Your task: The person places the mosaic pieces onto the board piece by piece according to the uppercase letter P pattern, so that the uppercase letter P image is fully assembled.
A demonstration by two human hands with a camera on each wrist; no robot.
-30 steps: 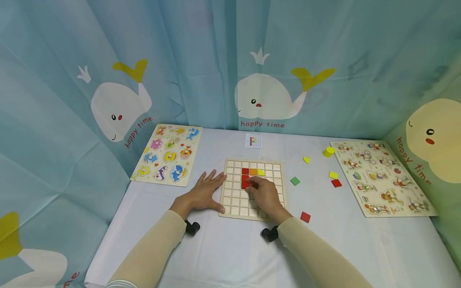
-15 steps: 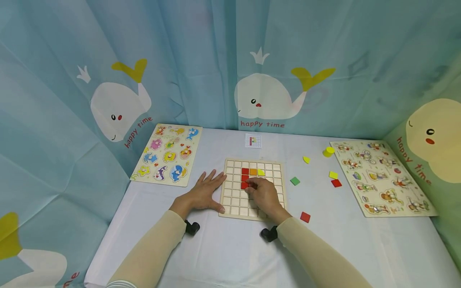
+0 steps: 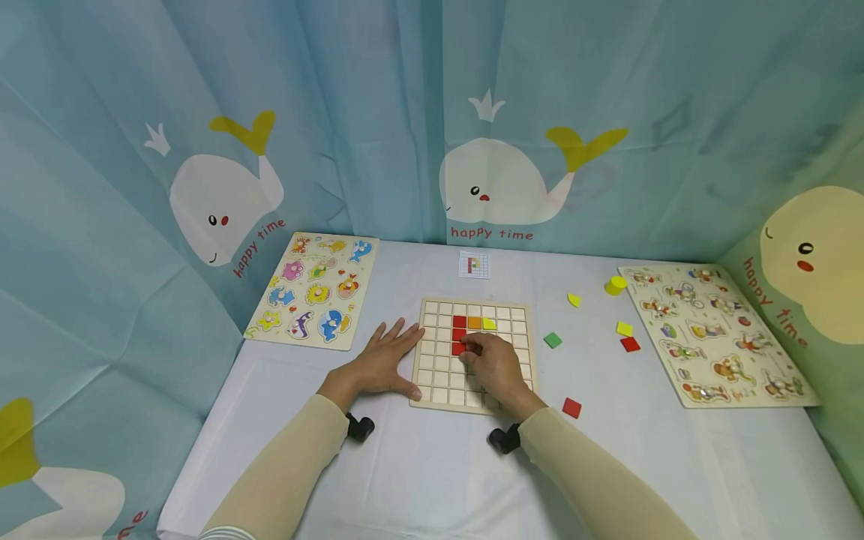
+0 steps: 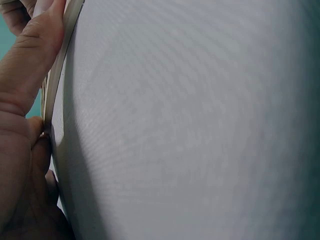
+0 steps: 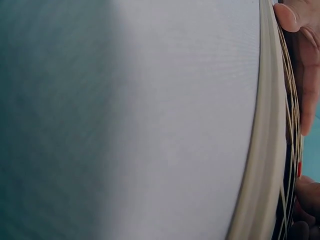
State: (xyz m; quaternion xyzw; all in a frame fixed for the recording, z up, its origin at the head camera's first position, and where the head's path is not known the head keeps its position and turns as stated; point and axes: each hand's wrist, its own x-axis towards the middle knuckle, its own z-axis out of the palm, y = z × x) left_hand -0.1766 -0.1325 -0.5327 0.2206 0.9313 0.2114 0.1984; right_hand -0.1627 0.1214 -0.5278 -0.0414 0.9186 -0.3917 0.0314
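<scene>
A wooden grid board (image 3: 435,379) lies in the middle of the table. My left hand (image 3: 381,364) rests at its left edge with the fingers spread, fingertips and thumb touching the rim. Over the board's middle, my right hand (image 3: 498,367) pinches with curled thumb and forefinger at the lowest red square tile (image 3: 458,349); the fingers partly cover this tile. Two more red tiles (image 3: 460,327) stand above it in the same column. Beside the top one sit an orange tile (image 3: 475,322) and a yellow rounded tile (image 3: 489,324). In the left wrist view, the left thumb (image 4: 37,55) lies along the board's edge.
Loose on the cloth to the right are a green tile (image 3: 553,340), red tiles (image 3: 572,407), a yellow square tile (image 3: 624,328), a yellow rounded piece (image 3: 574,300) and a yellow cylinder (image 3: 616,285). A pattern card (image 3: 475,265) lies behind the board. Picture puzzles flank both sides (image 3: 313,292).
</scene>
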